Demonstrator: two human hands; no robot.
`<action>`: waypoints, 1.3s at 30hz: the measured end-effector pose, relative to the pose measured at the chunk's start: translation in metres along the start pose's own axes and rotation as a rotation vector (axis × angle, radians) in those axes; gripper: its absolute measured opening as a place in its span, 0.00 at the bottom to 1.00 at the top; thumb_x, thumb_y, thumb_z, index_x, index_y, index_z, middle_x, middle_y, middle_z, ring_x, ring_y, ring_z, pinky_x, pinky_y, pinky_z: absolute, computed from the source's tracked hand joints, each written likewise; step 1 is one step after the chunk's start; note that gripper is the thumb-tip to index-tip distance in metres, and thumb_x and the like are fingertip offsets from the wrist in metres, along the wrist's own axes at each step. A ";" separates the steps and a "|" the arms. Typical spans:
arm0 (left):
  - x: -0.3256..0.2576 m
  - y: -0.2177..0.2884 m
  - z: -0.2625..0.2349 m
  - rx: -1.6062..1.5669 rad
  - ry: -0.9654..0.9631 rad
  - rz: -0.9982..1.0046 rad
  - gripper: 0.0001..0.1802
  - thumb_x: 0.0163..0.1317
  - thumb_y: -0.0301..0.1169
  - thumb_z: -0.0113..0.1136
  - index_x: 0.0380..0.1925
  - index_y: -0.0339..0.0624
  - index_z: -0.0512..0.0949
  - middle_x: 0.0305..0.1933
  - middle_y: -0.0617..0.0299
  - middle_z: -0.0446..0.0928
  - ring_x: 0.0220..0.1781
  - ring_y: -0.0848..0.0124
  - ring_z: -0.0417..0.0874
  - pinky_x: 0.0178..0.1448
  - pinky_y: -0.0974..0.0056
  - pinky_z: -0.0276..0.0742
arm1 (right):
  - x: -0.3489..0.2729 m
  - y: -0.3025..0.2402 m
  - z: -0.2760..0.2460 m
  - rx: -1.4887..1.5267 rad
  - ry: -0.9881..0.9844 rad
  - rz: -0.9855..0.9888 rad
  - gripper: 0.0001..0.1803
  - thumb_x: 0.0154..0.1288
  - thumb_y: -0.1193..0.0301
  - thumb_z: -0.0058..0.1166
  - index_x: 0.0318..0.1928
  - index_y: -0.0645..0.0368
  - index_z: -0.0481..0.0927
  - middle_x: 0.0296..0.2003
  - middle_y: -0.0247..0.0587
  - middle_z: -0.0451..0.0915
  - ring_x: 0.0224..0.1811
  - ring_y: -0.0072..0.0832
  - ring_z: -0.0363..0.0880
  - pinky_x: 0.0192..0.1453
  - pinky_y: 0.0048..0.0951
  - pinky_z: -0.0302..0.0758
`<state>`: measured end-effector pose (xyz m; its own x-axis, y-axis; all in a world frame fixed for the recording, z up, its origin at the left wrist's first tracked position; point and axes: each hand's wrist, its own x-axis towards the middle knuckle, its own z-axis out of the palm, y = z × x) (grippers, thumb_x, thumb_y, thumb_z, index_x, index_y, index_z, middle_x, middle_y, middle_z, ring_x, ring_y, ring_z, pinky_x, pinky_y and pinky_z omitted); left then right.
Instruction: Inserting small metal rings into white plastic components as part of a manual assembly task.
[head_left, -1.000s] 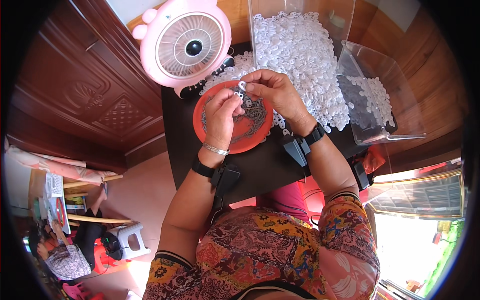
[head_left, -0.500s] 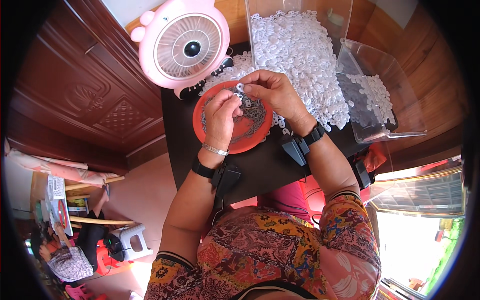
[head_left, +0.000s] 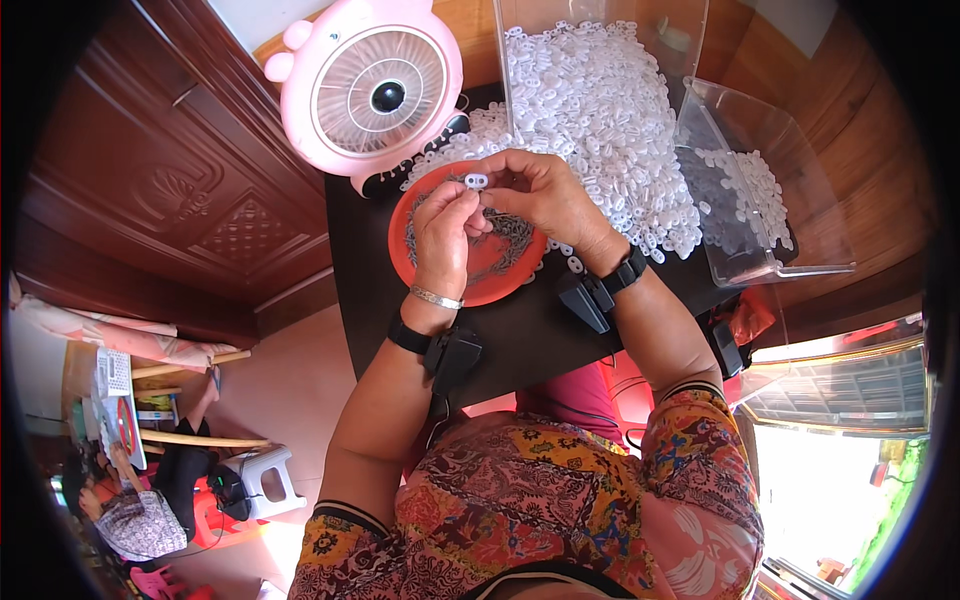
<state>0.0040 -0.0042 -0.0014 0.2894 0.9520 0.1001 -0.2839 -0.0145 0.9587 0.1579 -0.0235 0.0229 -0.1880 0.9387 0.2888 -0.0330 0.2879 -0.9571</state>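
Observation:
A small white oval plastic piece with two holes (head_left: 476, 181) sits pinched between my two hands above an orange-red bowl (head_left: 400, 262). My left hand (head_left: 441, 235) is closed, its thumb and fingertips against the piece's near side. My right hand (head_left: 548, 198) grips the piece's right end between thumb and forefinger. Under the hands, the bowl holds many thin grey metal pieces (head_left: 510, 240), too small to name exactly. Whether the left fingers also hide a metal piece cannot be seen.
Behind the bowl spreads a big heap of white two-holed pieces (head_left: 600, 130), partly inside a clear bin. A second clear bin (head_left: 750, 262) with fewer pieces lies at the right. A pink fan (head_left: 300, 115) stands at the back left. A person (head_left: 140, 520) sits lower left.
My fingertips have drawn closer together. The white piece has turned, its two holes now lying side by side, and my right hand has shifted slightly left.

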 end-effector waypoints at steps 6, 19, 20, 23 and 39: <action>-0.001 0.003 0.001 -0.016 0.033 -0.018 0.08 0.63 0.31 0.51 0.30 0.38 0.75 0.24 0.66 0.72 0.25 0.77 0.73 0.35 0.71 0.72 | 0.002 0.000 0.001 0.025 0.048 0.026 0.13 0.61 0.80 0.54 0.47 0.65 0.78 0.35 0.31 0.80 0.38 0.16 0.77 0.45 0.19 0.75; -0.002 -0.001 0.004 0.021 0.035 0.085 0.07 0.60 0.28 0.55 0.29 0.36 0.76 0.26 0.67 0.73 0.25 0.81 0.71 0.31 0.75 0.68 | 0.002 0.003 0.004 0.078 0.164 0.009 0.06 0.61 0.78 0.55 0.39 0.67 0.79 0.29 0.34 0.80 0.30 0.16 0.77 0.36 0.18 0.75; -0.001 -0.001 0.003 0.017 0.042 0.108 0.06 0.60 0.28 0.55 0.29 0.35 0.76 0.26 0.67 0.73 0.25 0.80 0.71 0.31 0.75 0.67 | 0.002 0.004 0.006 0.101 0.187 0.008 0.06 0.61 0.78 0.55 0.38 0.67 0.79 0.28 0.34 0.80 0.30 0.16 0.77 0.36 0.19 0.76; -0.002 -0.001 0.002 0.032 0.058 0.107 0.06 0.60 0.28 0.56 0.29 0.35 0.76 0.26 0.66 0.73 0.25 0.80 0.71 0.31 0.75 0.66 | 0.003 0.006 0.007 0.140 0.207 -0.006 0.06 0.61 0.78 0.55 0.38 0.66 0.79 0.28 0.34 0.80 0.30 0.17 0.77 0.36 0.19 0.76; -0.003 -0.001 0.005 0.031 0.095 0.126 0.07 0.60 0.28 0.56 0.28 0.34 0.76 0.26 0.66 0.74 0.25 0.80 0.71 0.31 0.75 0.65 | 0.001 0.003 0.008 0.127 0.208 -0.018 0.06 0.61 0.79 0.55 0.39 0.67 0.79 0.32 0.35 0.81 0.33 0.17 0.78 0.39 0.19 0.77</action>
<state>0.0082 -0.0086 -0.0008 0.1645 0.9666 0.1963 -0.2842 -0.1441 0.9479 0.1493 -0.0230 0.0197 0.0198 0.9564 0.2915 -0.1605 0.2908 -0.9432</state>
